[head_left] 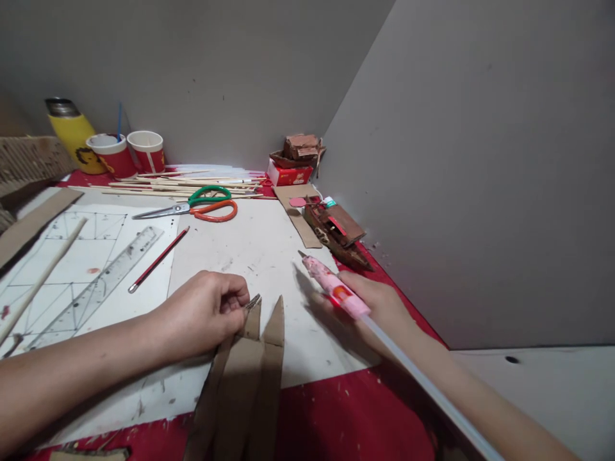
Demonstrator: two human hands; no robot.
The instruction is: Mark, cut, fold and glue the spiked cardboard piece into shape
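Observation:
My left hand [211,307] is closed, its fingers pinching the pointed tip of a folded brown cardboard piece [240,378]. A second pointed tip stands upright just to the right of the pinched one, and the piece runs down past the bottom edge of the view. In my right hand [375,301] is a pink hot glue gun [336,285], its metal nozzle aimed up and to the left, apart from the cardboard. A long translucent glue stick [423,378] trails from its back end. The handle and most of the right fingers are hidden behind the gun.
Scissors [189,208], a pencil [158,259] and a clear ruler [106,275] lie on white paper, the ruler over a drawn plan. Behind are thin wooden sticks [192,187], two cups [145,150] and a yellow bottle [74,137]. Brown model boats [336,230] stand near the wall.

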